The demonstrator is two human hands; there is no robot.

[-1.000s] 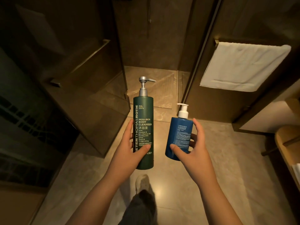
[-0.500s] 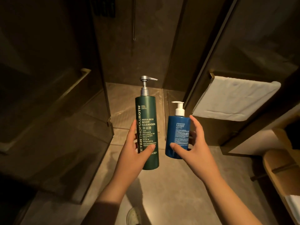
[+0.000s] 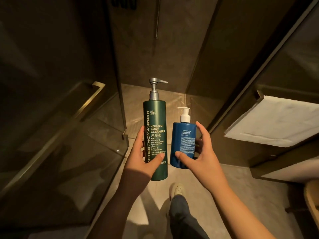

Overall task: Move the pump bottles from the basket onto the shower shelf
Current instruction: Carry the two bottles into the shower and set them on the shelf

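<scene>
Upright, a tall green bottle (image 3: 155,135) is gripped by the left hand (image 3: 143,157), thumb across its label. A shorter blue bottle (image 3: 183,144) is clasped by the right hand (image 3: 202,152), fingers curled round it

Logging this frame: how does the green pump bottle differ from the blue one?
The green bottle is taller and slimmer; the blue bottle is shorter and stouter. The green bottle has a silver pump, the blue bottle a white one. The left hand grips the green bottle, the right hand the blue bottle. Both are held upright in the air, side by side, printed labels facing the camera.
</scene>
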